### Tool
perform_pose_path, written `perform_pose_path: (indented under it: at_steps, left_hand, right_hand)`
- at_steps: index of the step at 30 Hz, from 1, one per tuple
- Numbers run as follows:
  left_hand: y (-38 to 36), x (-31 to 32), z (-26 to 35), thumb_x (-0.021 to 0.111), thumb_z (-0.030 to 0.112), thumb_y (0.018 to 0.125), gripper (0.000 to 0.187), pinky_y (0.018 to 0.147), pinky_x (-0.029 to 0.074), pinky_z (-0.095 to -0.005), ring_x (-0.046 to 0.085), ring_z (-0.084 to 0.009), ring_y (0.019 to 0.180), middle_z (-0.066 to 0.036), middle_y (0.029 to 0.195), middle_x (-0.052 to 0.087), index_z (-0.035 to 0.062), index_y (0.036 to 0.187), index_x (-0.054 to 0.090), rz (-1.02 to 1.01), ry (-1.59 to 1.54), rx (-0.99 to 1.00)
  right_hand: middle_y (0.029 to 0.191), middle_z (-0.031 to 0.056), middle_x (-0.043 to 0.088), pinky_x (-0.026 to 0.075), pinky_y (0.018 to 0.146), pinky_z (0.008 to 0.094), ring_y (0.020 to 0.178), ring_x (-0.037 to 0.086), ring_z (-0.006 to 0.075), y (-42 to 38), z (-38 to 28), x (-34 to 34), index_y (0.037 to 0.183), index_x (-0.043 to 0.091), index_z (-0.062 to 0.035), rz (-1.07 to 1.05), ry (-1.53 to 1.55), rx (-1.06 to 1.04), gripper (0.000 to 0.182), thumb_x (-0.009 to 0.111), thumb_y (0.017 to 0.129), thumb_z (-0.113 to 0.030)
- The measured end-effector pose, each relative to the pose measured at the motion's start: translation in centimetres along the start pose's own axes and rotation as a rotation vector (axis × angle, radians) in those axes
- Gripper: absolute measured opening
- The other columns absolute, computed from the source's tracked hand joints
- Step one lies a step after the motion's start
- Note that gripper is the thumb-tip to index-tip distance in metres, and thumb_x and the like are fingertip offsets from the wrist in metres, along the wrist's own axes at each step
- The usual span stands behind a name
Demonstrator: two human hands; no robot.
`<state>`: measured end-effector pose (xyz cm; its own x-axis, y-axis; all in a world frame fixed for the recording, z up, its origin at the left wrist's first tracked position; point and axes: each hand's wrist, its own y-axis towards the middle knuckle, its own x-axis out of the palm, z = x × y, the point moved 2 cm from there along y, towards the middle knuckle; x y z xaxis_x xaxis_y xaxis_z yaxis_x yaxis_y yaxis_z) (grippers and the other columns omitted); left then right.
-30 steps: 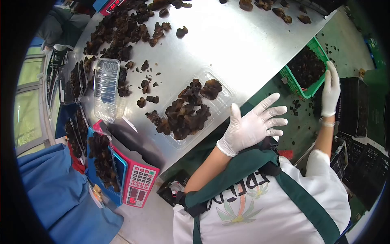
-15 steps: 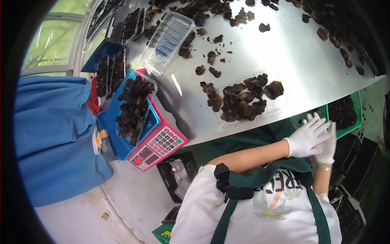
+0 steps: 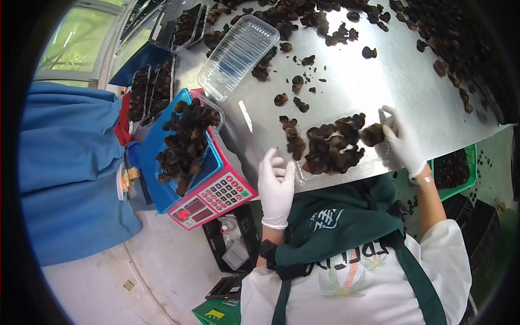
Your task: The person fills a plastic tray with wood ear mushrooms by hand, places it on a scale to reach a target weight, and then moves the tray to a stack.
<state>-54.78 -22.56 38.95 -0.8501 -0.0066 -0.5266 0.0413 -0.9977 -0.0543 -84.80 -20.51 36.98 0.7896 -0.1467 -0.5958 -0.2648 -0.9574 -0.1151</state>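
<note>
Dark brown fungus pieces (image 3: pixel 333 146) lie in a clear plastic tray (image 3: pixel 346 174) at the metal table's near edge. My left hand (image 3: pixel 277 187), in a white glove, is by the tray's left side, its fingers apart and curved, holding nothing. At the tray's right side my right hand (image 3: pixel 402 140), also gloved, has its thumb and a finger around a single dark fungus piece (image 3: pixel 372 135); its index finger points away from it. A few smaller pieces (image 3: pixel 293 140) sit at the tray's left end.
A pink scale (image 3: pixel 225 192) with a blue pan (image 3: pixel 153 157) bears a tray of fungus (image 3: pixel 187 142). Beyond it lies an empty clear tray (image 3: pixel 238 57). More fungus (image 3: pixel 449 43) is heaped at the table's far right. A green crate (image 3: pixel 472 162) stands below the edge.
My hands were together, off the table's edge at the right. They have parted: the left has moved to the tray's left side, the right up to the fungus piece at its right side.
</note>
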Motion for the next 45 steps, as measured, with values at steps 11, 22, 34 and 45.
perform_pose_path:
  at_steps: [11,22,34,45]
  left_hand:
    - [1.5,-0.1,-1.8,0.056,-0.004,0.089,0.043,0.054,0.05,-0.0201,0.056,-0.0064,0.064,-0.003,0.082,0.057,-0.0052,0.13,0.046,-0.152,-0.28,-0.157]
    - [-0.8,-1.9,-2.4,0.056,0.002,0.092,0.038,0.059,0.052,-0.0214,0.057,-0.0076,0.068,-0.004,0.085,0.056,-0.0023,0.129,0.048,-0.1,-0.306,-0.314]
    - [3.1,-1.3,0.7,0.059,0.004,0.089,0.028,0.067,0.043,-0.0216,0.051,-0.0067,0.076,0.0,0.091,0.055,0.0046,0.117,0.059,0.11,-0.023,0.007]
    - [2.1,-0.4,-2.6,0.061,0.0,0.085,0.028,0.059,0.046,-0.0234,0.052,-0.0087,0.066,-0.004,0.088,0.052,0.0016,0.113,0.061,-0.069,-0.103,-0.096]
  right_hand:
    - [0.071,0.0005,0.05,0.044,0.066,0.025,0.066,0.048,0.0095,1.8,-1.6,0.5,0.115,0.059,-0.0037,0.024,0.21,-0.023,0.027,0.06,0.088,-0.007]
    - [0.097,0.0155,0.062,0.051,0.076,0.0324,0.084,0.064,0.0266,3.0,-5.5,-1.1,0.11,0.059,-0.001,-0.005,-0.196,-0.208,0.026,0.06,0.085,-0.011]
    - [0.093,0.0121,0.057,0.051,0.073,0.042,0.085,0.061,0.0321,11.3,-13.3,11.5,0.09,0.058,-0.0068,-0.363,-0.218,-0.832,0.013,0.058,0.078,-0.01]
    - [0.092,0.0147,0.058,0.051,0.075,0.0397,0.086,0.063,0.0293,13.5,-13.8,8.6,0.091,0.06,-0.0058,-0.566,0.074,-0.64,0.011,0.059,0.08,-0.005]
